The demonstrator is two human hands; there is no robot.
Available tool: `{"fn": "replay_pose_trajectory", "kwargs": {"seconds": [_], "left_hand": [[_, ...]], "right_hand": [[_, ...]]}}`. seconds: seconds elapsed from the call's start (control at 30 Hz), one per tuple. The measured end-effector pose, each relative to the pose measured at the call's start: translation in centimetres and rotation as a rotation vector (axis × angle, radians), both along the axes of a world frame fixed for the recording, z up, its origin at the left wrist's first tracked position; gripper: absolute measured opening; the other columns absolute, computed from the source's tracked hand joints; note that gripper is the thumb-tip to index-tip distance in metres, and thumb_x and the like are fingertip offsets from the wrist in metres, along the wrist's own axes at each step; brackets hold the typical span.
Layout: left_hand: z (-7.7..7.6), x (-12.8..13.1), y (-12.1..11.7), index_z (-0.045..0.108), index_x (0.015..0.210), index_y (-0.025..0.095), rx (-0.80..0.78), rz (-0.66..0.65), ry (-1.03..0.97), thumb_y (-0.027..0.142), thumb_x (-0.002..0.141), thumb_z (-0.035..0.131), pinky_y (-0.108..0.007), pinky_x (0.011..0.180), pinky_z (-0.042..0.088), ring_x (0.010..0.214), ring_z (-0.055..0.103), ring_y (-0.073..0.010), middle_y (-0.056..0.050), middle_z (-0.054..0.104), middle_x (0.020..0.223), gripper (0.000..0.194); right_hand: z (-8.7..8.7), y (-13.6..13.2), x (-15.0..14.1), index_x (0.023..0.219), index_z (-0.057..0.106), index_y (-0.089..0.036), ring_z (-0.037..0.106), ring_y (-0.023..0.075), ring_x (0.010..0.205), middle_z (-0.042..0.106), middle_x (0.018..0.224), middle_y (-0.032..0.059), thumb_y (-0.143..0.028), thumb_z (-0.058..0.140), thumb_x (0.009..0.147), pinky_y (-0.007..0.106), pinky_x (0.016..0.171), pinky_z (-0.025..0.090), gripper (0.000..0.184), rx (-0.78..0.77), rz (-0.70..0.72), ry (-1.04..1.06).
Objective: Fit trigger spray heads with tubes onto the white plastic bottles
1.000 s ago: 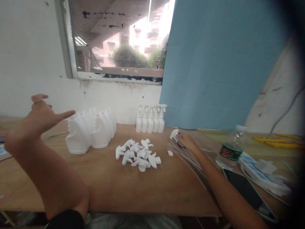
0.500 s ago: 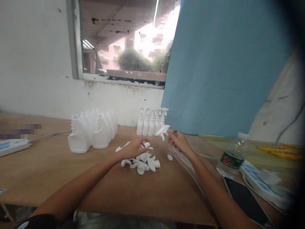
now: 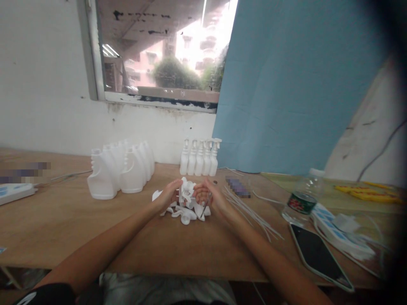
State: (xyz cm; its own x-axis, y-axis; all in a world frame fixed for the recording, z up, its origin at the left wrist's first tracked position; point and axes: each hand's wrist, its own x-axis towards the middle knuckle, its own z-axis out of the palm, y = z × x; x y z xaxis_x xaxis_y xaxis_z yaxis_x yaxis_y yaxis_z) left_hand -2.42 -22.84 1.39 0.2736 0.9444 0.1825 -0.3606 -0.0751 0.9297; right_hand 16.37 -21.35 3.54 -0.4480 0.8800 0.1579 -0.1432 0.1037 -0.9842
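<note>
My left hand (image 3: 171, 194) is closed around a white trigger spray head (image 3: 188, 186), held just above a small pile of similar spray heads (image 3: 185, 215) on the table. My right hand (image 3: 208, 195) is close beside it with fingers curled. A thin dark rod-like tool (image 3: 205, 206) sticks out of the right fist, pointing down over the pile; its exact kind is unclear. Whether the right fingertips also touch the held spray head cannot be told. Thin white tubes (image 3: 254, 216) lie to the right of my right hand.
White handled jugs without caps (image 3: 132, 180) stand back left. Several white spray bottles (image 3: 199, 163) line up near the wall. At right are a water bottle (image 3: 300, 203), a phone (image 3: 319, 254), a power strip (image 3: 343, 233) and yellow items (image 3: 365, 195). Another power strip (image 3: 15, 188) is far left.
My right hand has moved left and inward, from near the spray bottles to beside my left hand. The spray head it carried is now between my hands, in the left. The view has shifted slightly.
</note>
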Motion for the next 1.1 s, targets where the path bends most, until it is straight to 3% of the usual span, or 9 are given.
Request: {"fn": "replay_pose_trajectory", "kwargs": {"seconds": [0.07,0.2,0.27,0.37,0.53,0.67,0.8,0.9,1.1], "left_hand": [[0.0,-0.6,0.3,0.052,0.083,0.016,-0.068,-0.019,-0.099,0.048,0.077,0.059,-0.025,0.047,0.045,0.055,0.057,-0.0146,-0.002,0.059,0.071,0.033],[0.3,-1.8,0.8,0.049,0.071,0.017,-0.142,-0.054,-0.241,0.046,0.083,0.053,-0.021,0.039,0.037,0.045,0.049,-0.0105,0.001,0.05,0.058,0.032],[0.3,-2.2,1.0,0.046,0.066,0.017,-0.138,-0.049,-0.254,0.05,0.083,0.054,-0.019,0.037,0.032,0.042,0.044,-0.0084,0.003,0.046,0.055,0.038],[0.3,-2.4,1.1,0.043,0.063,0.017,-0.112,-0.004,-0.204,0.052,0.079,0.06,-0.018,0.034,0.028,0.041,0.041,-0.0072,0.004,0.043,0.052,0.042],[-0.1,-2.1,1.2,0.044,0.069,0.018,-0.036,0.2,-0.054,0.054,0.072,0.066,-0.017,0.034,0.027,0.04,0.042,-0.0076,0.005,0.045,0.052,0.042],[-0.5,-1.9,1.6,0.044,0.071,0.019,-0.013,0.312,0.049,0.059,0.07,0.064,-0.017,0.034,0.028,0.039,0.043,-0.008,0.005,0.047,0.051,0.045],[-1.1,-2.2,2.3,0.046,0.074,0.019,0.035,0.409,0.173,0.06,0.073,0.06,-0.018,0.035,0.028,0.037,0.042,-0.0074,0.006,0.049,0.052,0.043],[-1.5,-2.4,2.6,0.047,0.076,0.019,0.064,0.452,0.279,0.059,0.075,0.058,-0.019,0.035,0.028,0.035,0.041,-0.0074,0.006,0.05,0.052,0.041],[-1.7,-2.6,2.5,0.051,0.083,0.02,0.097,0.528,0.429,0.057,0.078,0.056,-0.019,0.036,0.026,0.038,0.042,-0.0084,0.006,0.05,0.054,0.038]], "right_hand": [[-0.4,0.5,0.5,0.073,0.064,-0.013,0.053,0.0112,0.045,0.061,0.056,0.0051,-0.076,0.043,0.077,0.02,0.04,0.037,0.066,-0.059,-0.016,0.049],[-1.5,0.7,0.7,0.063,0.058,-0.015,0.026,0.0049,0.031,0.035,0.036,-0.0056,-0.077,0.041,0.077,0.017,0.033,0.017,0.066,-0.134,0.028,0.013],[-1.8,0.4,0.5,0.064,0.058,-0.015,0.03,0.0055,0.034,0.04,0.04,-0.0047,-0.07,0.053,0.075,0.017,0.035,0.018,0.056,-0.112,0.05,0.038],[-1.7,-0.2,0.1,0.078,0.065,-0.016,0.049,0.0102,0.051,0.059,0.063,0.0024,-0.053,0.069,0.071,0.018,0.039,0.029,0.039,0.01,0.05,0.114],[-1.1,-1.1,0.1,0.096,0.07,-0.016,0.055,0.0146,0.066,0.066,0.087,0.0088,-0.042,0.064,0.077,0.021,0.045,0.038,0.033,0.181,0.093,0.194],[-1.0,-1.6,0.0,0.104,0.069,-0.017,0.055,0.0141,0.066,0.067,0.093,0.0086,-0.039,0.059,0.081,0.021,0.045,0.039,0.033,0.267,0.103,0.097],[-1.4,-1.7,-0.2,0.106,0.066,-0.018,0.051,0.0104,0.056,0.066,0.083,0.004,-0.033,0.057,0.084,0.021,0.046,0.039,0.028,0.408,0.012,-0.076],[-2.0,-1.4,-0.1,0.104,0.063,-0.018,0.055,0.0117,0.06,0.067,0.089,0.0048,-0.03,0.056,0.085,0.023,0.051,0.042,0.024,0.543,-0.054,-0.169],[-2.3,-1.8,0.2,0.105,0.062,-0.021,0.061,0.0186,0.082,0.067,0.095,0.006,-0.019,0.053,0.083,0.031,0.077,0.047,0.023,1.071,-0.116,-0.48]]}}
